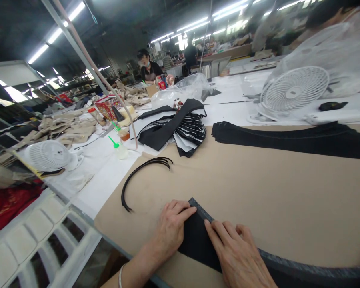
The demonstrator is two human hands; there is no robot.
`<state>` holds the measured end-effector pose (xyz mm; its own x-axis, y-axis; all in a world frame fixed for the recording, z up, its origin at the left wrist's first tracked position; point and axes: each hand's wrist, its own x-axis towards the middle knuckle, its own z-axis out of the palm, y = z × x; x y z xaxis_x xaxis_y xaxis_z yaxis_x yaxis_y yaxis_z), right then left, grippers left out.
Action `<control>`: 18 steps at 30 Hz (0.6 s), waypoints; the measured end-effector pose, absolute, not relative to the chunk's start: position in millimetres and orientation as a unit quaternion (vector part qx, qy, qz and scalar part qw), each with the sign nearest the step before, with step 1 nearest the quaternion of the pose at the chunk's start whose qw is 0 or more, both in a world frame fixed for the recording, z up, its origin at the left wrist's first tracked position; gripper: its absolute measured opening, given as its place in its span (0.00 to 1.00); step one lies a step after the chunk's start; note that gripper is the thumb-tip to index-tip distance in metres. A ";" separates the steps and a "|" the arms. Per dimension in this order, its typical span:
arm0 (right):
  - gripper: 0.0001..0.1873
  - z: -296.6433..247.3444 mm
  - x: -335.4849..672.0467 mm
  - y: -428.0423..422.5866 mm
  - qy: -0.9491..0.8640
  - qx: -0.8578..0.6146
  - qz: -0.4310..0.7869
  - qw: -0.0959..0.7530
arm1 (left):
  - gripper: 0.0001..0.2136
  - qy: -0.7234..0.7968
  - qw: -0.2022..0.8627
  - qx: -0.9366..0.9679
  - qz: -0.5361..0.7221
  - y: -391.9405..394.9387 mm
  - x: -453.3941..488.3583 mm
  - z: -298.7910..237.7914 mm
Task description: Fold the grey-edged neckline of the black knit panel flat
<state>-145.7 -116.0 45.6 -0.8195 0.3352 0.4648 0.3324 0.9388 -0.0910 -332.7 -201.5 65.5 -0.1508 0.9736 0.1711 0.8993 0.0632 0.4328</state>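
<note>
A long black fabric piece (199, 242) lies along the near side of the table, with a greyish folded strip along its far edge. My left hand (172, 226) is closed at its left end, fingers bent and thumb pressed on the strip near the corner. Just to the right, my right hand (235, 248) grips the same edge, thumb and fingertips close together on the strip. Part of the fabric is hidden beneath this hand and forearm. From there the piece curves off to the right edge of the view.
Brown paper (288, 192) covers the tabletop. On it lie thin black curved strips (132, 180) and stacked black fabric pieces (288, 138). A fanned black-and-white pile (180, 128), green-tipped bottles (120, 150) and white fans (295, 90) stand farther back. A white plastic chair (30, 236) is at left.
</note>
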 end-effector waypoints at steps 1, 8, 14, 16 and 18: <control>0.30 46.1 -146.0 -115.7 -0.954 -0.175 0.001 0.244 | 0.18 0.724 0.097 0.634 0.254 -198.9 -334.1 64.8; 0.29 47.1 -145.7 -116.7 -0.954 -0.178 -0.001 0.242 | 0.16 0.673 0.097 0.651 0.338 -189.0 -346.2 53.5; 0.29 43.1 -145.5 -117.2 -0.954 -0.177 0.008 0.241 | 0.15 0.677 0.145 0.626 0.359 -186.6 -351.0 60.8; 0.28 43.2 -146.0 -116.7 -0.954 -0.180 0.013 0.238 | 0.14 0.690 0.176 0.594 0.373 -182.2 -352.3 67.9; 0.25 45.1 -147.3 -116.0 -0.954 -0.189 0.020 0.232 | 0.13 0.698 0.184 0.581 0.376 -176.3 -354.3 74.7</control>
